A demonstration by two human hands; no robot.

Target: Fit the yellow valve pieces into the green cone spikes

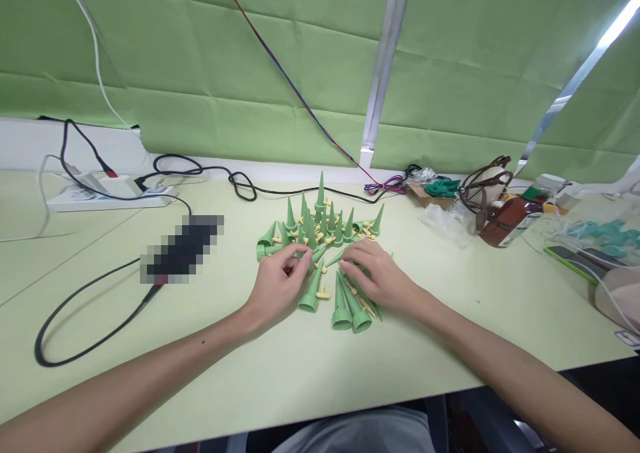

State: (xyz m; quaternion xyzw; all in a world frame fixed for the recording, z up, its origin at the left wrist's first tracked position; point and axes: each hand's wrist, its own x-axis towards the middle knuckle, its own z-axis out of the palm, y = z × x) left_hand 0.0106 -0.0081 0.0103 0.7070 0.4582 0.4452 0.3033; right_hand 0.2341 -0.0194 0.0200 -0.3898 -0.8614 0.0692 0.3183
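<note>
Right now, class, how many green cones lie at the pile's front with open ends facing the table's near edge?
3: the left cone by the left hand, the middle cone and right cone side by side near the right hand. Others may be hidden.

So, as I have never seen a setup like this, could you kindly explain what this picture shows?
Of course. There is no machine here: a person works with two bare hands, and the single picture comes from a camera worn on their head, looking forward and down. On the pale table is a cluster of green cones, some upright and some lying, with small yellow pieces among them. The left hand and right hand are both at the cones; whether either grips one firmly is hard to tell. A power strip lies far left, and a brown bottle is on the right.
</note>
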